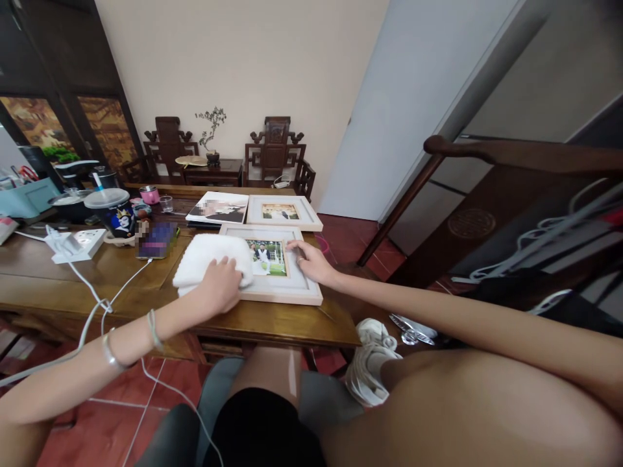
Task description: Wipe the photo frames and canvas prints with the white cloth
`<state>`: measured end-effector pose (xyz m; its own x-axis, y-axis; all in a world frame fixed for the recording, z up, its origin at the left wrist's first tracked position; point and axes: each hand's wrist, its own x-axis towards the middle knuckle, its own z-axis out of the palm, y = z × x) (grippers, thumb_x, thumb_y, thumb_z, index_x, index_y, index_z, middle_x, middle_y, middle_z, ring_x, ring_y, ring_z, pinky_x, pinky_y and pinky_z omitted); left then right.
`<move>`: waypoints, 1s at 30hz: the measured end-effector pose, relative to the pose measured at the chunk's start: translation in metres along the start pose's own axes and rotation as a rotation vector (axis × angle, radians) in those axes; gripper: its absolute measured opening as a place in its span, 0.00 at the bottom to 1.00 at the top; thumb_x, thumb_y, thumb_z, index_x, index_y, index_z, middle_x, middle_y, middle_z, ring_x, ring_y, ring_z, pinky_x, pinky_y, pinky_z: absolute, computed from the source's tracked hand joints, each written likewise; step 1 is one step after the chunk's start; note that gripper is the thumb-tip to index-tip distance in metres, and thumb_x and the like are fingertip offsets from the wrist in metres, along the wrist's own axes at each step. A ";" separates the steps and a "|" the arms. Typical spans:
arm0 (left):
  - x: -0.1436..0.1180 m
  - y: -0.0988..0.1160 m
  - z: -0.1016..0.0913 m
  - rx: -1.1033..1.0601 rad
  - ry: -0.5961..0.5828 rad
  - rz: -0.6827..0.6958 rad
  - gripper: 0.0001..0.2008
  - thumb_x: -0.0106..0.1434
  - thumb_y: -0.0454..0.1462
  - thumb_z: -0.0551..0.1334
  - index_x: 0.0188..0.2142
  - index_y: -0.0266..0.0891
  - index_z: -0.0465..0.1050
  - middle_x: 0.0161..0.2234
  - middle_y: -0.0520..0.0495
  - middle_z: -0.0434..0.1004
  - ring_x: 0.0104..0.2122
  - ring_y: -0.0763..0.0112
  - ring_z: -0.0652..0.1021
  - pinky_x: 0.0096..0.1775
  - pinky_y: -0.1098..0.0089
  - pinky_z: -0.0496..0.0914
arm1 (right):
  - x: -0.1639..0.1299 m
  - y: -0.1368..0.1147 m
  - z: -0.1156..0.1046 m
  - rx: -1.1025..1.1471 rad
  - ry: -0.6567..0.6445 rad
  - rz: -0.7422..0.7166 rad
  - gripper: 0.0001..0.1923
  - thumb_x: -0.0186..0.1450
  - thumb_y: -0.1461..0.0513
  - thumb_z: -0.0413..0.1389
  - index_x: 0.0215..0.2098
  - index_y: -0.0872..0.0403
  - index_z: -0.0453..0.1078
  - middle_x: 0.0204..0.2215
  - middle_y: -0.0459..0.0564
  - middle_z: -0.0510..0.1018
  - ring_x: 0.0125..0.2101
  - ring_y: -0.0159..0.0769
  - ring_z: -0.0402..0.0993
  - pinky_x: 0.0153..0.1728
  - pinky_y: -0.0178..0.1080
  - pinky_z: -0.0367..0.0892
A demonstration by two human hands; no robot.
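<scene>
A pale wooden picture frame [292,292] with a photo in it lies flat on the wooden table [272,324]. My left hand [221,283] presses a folded white cloth [207,256] onto the left part of the frame. My right hand [311,261] rests with spread fingers on the frame's right side, next to the photo. A second framed photo [285,212] lies just behind, and a frameless print [218,207] lies to its left.
A phone [156,240] on a white cable, a power strip [78,245], a lidded drink cup [113,209] and small jars stand at the left. Carved dark chairs [275,152] line the far wall. A dark wooden chair [487,194] stands at the right, white shoes [372,363] on the floor.
</scene>
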<state>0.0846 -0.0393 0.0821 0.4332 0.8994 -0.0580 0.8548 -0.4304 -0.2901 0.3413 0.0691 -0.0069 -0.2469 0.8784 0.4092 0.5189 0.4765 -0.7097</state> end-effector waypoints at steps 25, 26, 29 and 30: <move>0.056 -0.044 0.027 -0.060 0.107 0.074 0.16 0.62 0.23 0.51 0.41 0.33 0.75 0.53 0.33 0.73 0.54 0.58 0.73 0.55 0.61 0.67 | 0.001 -0.008 0.001 -0.036 -0.108 -0.059 0.26 0.49 0.73 0.46 0.42 0.50 0.72 0.48 0.50 0.80 0.52 0.43 0.74 0.59 0.52 0.63; 0.040 -0.040 0.023 -0.072 0.084 0.103 0.16 0.61 0.23 0.51 0.40 0.34 0.75 0.51 0.34 0.74 0.53 0.58 0.73 0.54 0.62 0.68 | 0.002 -0.007 0.001 -0.036 -0.103 -0.060 0.26 0.48 0.73 0.46 0.42 0.50 0.72 0.48 0.50 0.80 0.52 0.43 0.74 0.59 0.52 0.63; -0.008 -0.029 0.006 -0.144 0.047 0.199 0.18 0.59 0.21 0.51 0.40 0.37 0.73 0.49 0.40 0.75 0.48 0.63 0.76 0.50 0.66 0.69 | 0.003 -0.005 0.002 -0.043 -0.100 -0.066 0.26 0.48 0.73 0.47 0.41 0.51 0.72 0.47 0.51 0.80 0.51 0.43 0.75 0.59 0.52 0.62; -0.020 -0.027 -0.001 -0.170 0.022 0.205 0.19 0.58 0.20 0.52 0.40 0.38 0.73 0.46 0.42 0.76 0.46 0.64 0.76 0.48 0.68 0.70 | 0.002 -0.005 0.002 -0.046 -0.103 -0.070 0.26 0.48 0.73 0.46 0.41 0.51 0.72 0.47 0.51 0.80 0.52 0.43 0.74 0.59 0.52 0.62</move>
<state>0.0528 -0.0457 0.0927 0.6066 0.7912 -0.0780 0.7835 -0.6116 -0.1099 0.3367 0.0692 -0.0038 -0.3655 0.8432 0.3943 0.5337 0.5369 -0.6534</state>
